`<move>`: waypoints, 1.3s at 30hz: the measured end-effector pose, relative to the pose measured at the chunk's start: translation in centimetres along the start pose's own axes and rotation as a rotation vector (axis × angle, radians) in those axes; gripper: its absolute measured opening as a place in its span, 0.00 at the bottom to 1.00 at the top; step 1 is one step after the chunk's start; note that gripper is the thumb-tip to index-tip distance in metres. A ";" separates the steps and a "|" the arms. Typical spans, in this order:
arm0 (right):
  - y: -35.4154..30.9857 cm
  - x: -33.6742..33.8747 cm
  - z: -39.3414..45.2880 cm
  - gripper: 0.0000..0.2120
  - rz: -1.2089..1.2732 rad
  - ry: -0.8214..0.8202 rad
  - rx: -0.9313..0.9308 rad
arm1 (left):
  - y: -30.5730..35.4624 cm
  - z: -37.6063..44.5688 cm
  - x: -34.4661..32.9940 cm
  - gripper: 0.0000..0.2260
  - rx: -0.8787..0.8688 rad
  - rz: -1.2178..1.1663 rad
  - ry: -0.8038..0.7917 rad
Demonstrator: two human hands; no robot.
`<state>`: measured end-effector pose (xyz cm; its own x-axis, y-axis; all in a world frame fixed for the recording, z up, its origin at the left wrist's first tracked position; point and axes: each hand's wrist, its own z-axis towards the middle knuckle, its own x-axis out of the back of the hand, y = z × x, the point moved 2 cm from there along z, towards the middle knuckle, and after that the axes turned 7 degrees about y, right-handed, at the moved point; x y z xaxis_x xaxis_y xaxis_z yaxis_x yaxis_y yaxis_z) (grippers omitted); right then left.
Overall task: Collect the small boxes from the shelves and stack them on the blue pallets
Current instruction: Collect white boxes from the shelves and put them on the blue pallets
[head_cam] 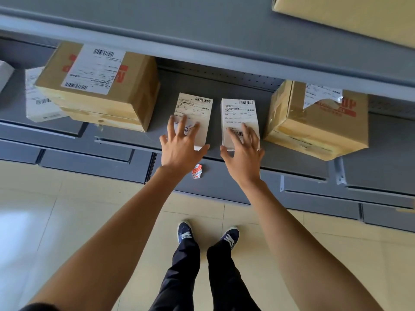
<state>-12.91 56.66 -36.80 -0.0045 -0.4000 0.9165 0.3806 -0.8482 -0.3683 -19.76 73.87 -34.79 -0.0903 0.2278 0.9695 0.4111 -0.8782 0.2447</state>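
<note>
Both of my bare forearms stretch forward from the bottom of the view, and below them my dark trousers and navy sneakers (184,232) stand on the pale tiled floor (67,221).

My left hand (179,147) lies spread on the near end of the left white box (195,113), fingers straight and fanned over its label, thumb out past the box's near corner. It is relaxed and flat, not gripping. My right hand (243,151) does the same on the right white box (239,117): fingers extended across the barcode at the near end, thumb reaching round the box's near left corner, not closed on it.

These two small boxes lie flat, side by side with a narrow gap between them, on the grey metal shelf (157,131), each with a printed shipping label facing up. No blue pallet shows from here.

Left of my left hand sits a larger brown carton (101,90) with red print and a big white label on top; beyond it, further left, a white parcel (40,102) peeks out. Right of my right hand, a second brown carton (318,122) rests tilted, its label torn and its near corner overhanging the shelf edge.

Just beneath my left wrist, on the lower shelf (224,187), lies a small crumpled red-and-white scrap (197,171).

Above both hands runs the upper shelf (202,37), and a tan carton (348,16) sits at its far right.
</note>
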 end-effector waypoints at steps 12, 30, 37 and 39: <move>0.6 -0.2 -4.0 0.23 -0.010 0.105 -0.003 | -0.3 -2.4 -0.2 0.32 -0.024 -0.014 0.026; 0.5 1.4 -9.9 0.25 -0.042 0.134 -0.046 | -1.0 -7.4 0.4 0.30 -0.093 -0.029 -0.002; 1.5 3.1 -14.4 0.25 -0.068 0.152 0.018 | -0.3 -12.2 1.7 0.31 -0.089 -0.053 -0.005; 2.0 4.4 -16.0 0.24 -0.052 0.207 0.026 | 0.2 -14.2 2.5 0.30 -0.097 -0.052 0.010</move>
<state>-26.93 47.69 -36.02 -0.2132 -0.4211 0.8816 0.3984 -0.8614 -0.3151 -32.81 68.26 -32.13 -0.1190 0.2706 0.9553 0.3161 -0.9018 0.2948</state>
